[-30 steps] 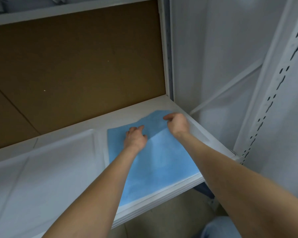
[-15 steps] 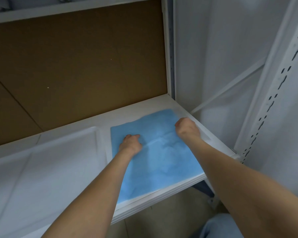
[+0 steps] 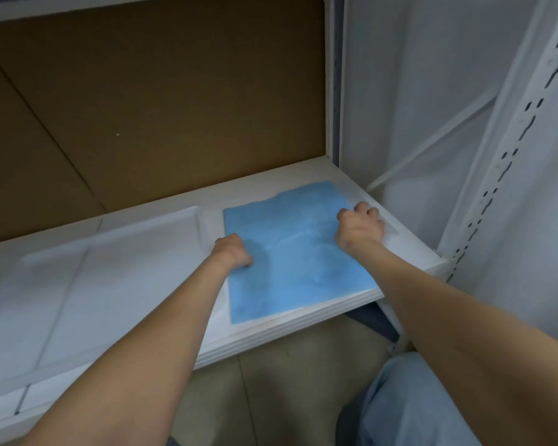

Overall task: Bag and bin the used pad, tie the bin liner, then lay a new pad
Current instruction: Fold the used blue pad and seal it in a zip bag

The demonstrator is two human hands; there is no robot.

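The pad (image 3: 297, 252) lay flat on the shelf (image 3: 303, 320) between the curled left hand (image 3: 234, 252) and right hand (image 3: 361, 226) (whether either pinched its edge could not be told), so drawing both edges apart evenly would probably smooth its wrinkles.

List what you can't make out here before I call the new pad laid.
Head view only:
Left hand fingertips: curled under the palm, so pinching or pressing the blue pad is unclear.
Right hand fingertips: hidden behind its knuckles, same doubt.
Pad's near right corner: covered by the right forearm.
Bin and liner: outside the frame.
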